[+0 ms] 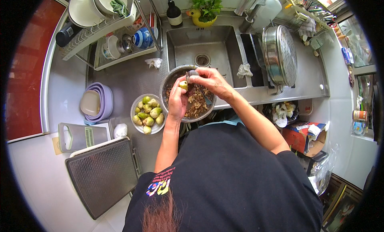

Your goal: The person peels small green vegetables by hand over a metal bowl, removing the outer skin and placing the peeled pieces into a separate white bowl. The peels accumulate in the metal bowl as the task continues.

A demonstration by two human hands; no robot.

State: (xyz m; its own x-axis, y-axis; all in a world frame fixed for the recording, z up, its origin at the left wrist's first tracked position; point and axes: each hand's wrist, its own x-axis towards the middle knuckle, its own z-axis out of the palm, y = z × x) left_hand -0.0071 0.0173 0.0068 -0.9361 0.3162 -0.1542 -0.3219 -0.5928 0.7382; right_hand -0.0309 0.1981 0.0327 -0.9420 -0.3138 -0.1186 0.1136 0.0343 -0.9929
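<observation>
My left hand [176, 103] grips a small yellow-green pear-shaped fruit [183, 85] upright over a steel bowl [195, 120]. My right hand [213, 82] pinches a small grey tool [191, 73] against the fruit's top; its exact kind is hidden by the fingers. Brown and pale peelings [195, 108] cover much of the bowl's bottom, and a blue-grey handle [205, 97] leans among them. Just left of the bowl, a white ribbed dish [158, 129] holds several green fruits [148, 110] with brown patches.
Behind the bowl is a steel sink [192, 48]. A dish rack [126, 58] stands back left, a steel steamer [273, 58] right. Nested purple basins [108, 101], a grater [78, 138] and a dark board [103, 172] are leftward. Crumpled tissues [244, 70] lie around.
</observation>
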